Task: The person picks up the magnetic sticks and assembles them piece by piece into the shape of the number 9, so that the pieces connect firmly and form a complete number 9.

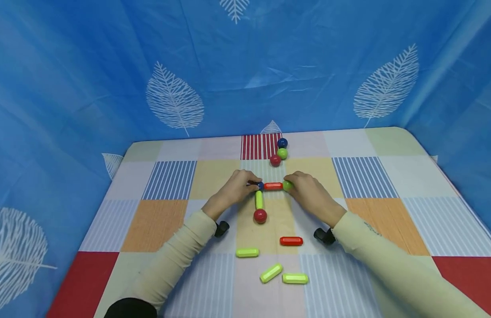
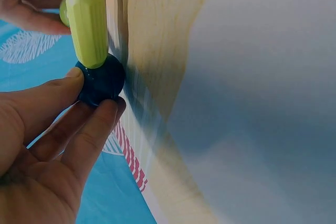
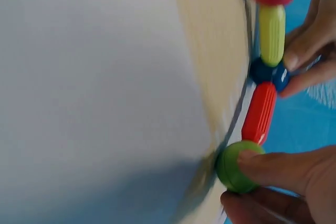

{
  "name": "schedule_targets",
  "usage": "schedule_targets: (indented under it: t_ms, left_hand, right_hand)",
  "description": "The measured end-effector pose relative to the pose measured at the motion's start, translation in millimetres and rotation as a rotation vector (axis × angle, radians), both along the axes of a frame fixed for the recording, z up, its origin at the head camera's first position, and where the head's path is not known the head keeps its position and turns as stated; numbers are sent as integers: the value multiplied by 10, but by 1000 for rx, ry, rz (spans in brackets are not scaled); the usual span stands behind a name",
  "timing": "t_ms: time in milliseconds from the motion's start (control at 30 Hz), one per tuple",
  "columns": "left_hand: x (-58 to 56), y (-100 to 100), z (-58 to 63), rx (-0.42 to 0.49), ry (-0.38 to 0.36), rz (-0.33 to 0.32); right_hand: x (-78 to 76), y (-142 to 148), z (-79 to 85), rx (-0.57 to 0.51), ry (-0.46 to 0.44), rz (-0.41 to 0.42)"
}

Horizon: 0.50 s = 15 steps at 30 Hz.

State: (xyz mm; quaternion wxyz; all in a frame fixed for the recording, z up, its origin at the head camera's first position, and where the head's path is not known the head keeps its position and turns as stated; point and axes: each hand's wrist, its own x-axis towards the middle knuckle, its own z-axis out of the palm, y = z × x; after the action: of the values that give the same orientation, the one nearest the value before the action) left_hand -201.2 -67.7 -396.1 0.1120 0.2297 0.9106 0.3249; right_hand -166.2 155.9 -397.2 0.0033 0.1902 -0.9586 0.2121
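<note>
My left hand pinches a dark blue ball between thumb and fingers. From that ball a yellow-green rod runs toward me to a red ball. A red rod extends rightward from the blue ball to a green ball. My right hand holds the green ball between thumb and fingers, as the right wrist view also shows. Together the balls and rods form an L shape low over the tablecloth.
Behind the hands lie a loose blue ball, green ball and red ball. Nearer me are a red rod and yellow-green rods. A blue curtain borders the patchwork-covered table.
</note>
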Motion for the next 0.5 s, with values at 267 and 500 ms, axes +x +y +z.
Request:
schedule_targets:
  t_ms: [267, 500]
  left_hand:
    - [10, 2, -11, 9, -1, -2]
    - [-20, -16, 16, 9, -15, -3]
  right_hand:
    - [-84, 4, 36, 22, -34, 8]
    - [426, -28, 189, -28, -41, 76]
